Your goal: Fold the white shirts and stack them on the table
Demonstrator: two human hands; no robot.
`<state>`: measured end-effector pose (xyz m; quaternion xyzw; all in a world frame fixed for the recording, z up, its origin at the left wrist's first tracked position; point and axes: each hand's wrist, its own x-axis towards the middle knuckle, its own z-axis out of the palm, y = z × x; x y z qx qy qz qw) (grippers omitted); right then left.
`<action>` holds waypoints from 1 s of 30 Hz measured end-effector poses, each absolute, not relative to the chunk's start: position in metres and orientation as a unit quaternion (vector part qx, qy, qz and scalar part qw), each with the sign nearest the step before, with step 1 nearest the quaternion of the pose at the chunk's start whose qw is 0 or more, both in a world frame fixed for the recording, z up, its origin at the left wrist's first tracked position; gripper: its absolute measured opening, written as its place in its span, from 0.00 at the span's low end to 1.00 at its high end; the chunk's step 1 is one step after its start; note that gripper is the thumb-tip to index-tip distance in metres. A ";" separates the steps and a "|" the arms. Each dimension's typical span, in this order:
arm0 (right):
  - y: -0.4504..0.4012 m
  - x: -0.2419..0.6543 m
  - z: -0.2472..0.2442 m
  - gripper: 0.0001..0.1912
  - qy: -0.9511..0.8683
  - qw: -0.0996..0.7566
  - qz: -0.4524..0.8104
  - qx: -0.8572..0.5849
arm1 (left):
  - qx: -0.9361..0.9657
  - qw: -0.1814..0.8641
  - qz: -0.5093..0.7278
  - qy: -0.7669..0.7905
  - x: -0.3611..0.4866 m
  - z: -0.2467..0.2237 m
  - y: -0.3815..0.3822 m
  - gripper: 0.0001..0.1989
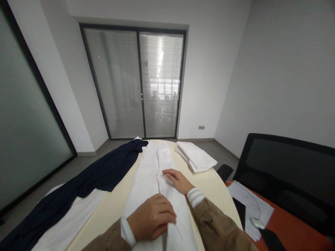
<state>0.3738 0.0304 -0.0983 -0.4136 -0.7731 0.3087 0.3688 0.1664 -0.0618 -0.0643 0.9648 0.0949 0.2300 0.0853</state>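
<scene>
A long white garment [145,174] lies stretched away from me on the round cream table, its two long edges meeting along a line down the middle. Near its close end, my left hand [153,217] has its fingers curled together over the edge of the cloth; the fingertips are partly hidden. Farther up, my right hand [179,180] rests on the right half of the garment with its fingers stretched out, holding nothing. A folded white cloth [196,155] sits beyond my right hand, by the table's far right edge.
Dark navy clothes [104,170] and a white piece [75,216] are spread along the left side of the table [217,198]. On the right stands a black mesh chair [288,174] with papers [248,202] and a white mouse-like device [257,223] on its orange seat.
</scene>
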 end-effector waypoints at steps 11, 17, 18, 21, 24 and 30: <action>0.021 0.355 -0.093 0.26 -0.867 0.164 0.064 -0.467 | 0.976 0.169 0.060 0.126 0.160 -0.067 -0.078 0.04; 0.027 0.335 -0.081 0.14 -0.871 0.121 -0.038 -0.474 | 0.969 0.223 0.052 0.091 0.158 -0.081 -0.076 0.04; 0.029 0.333 -0.080 0.13 -0.863 0.123 -0.040 -0.488 | 0.968 0.229 0.053 0.081 0.159 -0.082 -0.076 0.03; 0.031 0.327 -0.081 0.12 -0.817 0.166 -0.024 -0.552 | 0.967 0.248 0.050 0.038 0.162 -0.081 -0.075 0.06; 0.029 0.321 -0.088 0.11 -0.778 0.211 0.004 -0.592 | 0.962 0.267 0.051 0.028 0.163 -0.078 -0.076 0.06; 0.025 0.312 -0.107 0.10 -0.777 0.222 0.013 -0.588 | 0.934 0.348 0.035 0.068 0.154 -0.083 -0.080 0.02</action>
